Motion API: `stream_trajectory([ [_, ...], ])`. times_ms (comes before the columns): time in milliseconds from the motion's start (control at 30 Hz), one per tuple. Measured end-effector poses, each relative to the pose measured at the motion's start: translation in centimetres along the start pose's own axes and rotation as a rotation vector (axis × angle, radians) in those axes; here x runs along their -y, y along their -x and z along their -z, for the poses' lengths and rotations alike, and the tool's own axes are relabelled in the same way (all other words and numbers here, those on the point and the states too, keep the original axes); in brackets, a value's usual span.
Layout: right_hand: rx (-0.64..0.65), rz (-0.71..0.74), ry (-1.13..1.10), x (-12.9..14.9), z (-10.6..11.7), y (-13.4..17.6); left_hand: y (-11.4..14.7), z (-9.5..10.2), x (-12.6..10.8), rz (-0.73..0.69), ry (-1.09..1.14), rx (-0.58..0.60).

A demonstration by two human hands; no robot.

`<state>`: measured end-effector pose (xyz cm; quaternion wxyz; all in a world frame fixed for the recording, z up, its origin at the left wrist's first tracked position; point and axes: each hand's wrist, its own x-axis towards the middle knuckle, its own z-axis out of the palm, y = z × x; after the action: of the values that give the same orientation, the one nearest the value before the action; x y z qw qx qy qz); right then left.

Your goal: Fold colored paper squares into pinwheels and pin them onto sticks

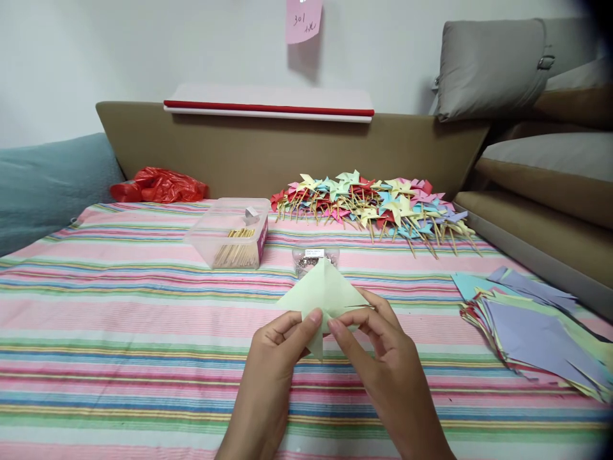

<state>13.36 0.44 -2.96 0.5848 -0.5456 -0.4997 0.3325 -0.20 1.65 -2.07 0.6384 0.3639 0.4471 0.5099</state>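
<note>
A pale green paper square (pixel 323 289), creased and slit from its corners, is held up in front of me with one corner pointing away. My left hand (pixel 282 348) pinches it near the centre, thumb on top and fingers curled underneath. From the other side my right hand (pixel 383 345) grips the paper's lower right part between thumb and fingers. Part of the near edge is hidden by my fingers. Just behind the paper stands a small clear container (pixel 304 259) of tiny metal pieces, partly covered by it.
A clear plastic box (pixel 201 239) of wooden sticks stands left of centre. Finished paper pinwheels (pixel 354 191) lie heaped at the back right. Cut coloured paper sheets (pixel 527 338) are stacked at the right. A red plastic bag (pixel 163 185) lies at the back left, on the striped cloth (pixel 119 351).
</note>
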Motion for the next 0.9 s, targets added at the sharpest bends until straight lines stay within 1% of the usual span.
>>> stream_trajectory([
  [100, 0.012, -0.009, -0.003, 0.0, 0.0, 0.0, 0.0, -0.1, -0.1, 0.000, -0.012, 0.001],
  [233, -0.010, 0.002, -0.058, 0.0, -0.4, 0.1, 0.1, -0.3, -0.3, 0.001, -0.004, -0.009],
  [333, 0.001, -0.002, -0.092, -0.1, -0.6, 0.1, 0.2, -0.4, -0.2, -0.005, 0.001, -0.014],
  [533, 0.038, 0.011, -0.106, -0.1, -0.8, 0.4, 0.2, -0.5, -0.1, -0.062, -0.031, -0.034],
  [633, 0.014, 0.008, -0.087, 0.0, -1.0, 0.5, 0.2, -0.6, -0.3, -0.099, -0.077, -0.045],
  [700, -0.048, -0.021, -0.157, 0.1, -1.2, 0.4, 0.3, -0.7, -0.5, -0.115, -0.082, -0.041],
  [800, -0.128, -0.112, -0.355, 0.1, -1.0, 0.0, 0.6, -0.9, -0.7, -0.143, -0.089, -0.064],
  [833, -0.113, -0.159, -0.402, 0.1, -0.8, -0.2, 0.7, -0.9, -0.8, -0.147, -0.108, -0.071],
  [900, 0.002, -0.276, -0.445, 0.3, -0.1, -0.5, 0.7, -0.9, -0.9, -0.139, -0.174, -0.047],
])
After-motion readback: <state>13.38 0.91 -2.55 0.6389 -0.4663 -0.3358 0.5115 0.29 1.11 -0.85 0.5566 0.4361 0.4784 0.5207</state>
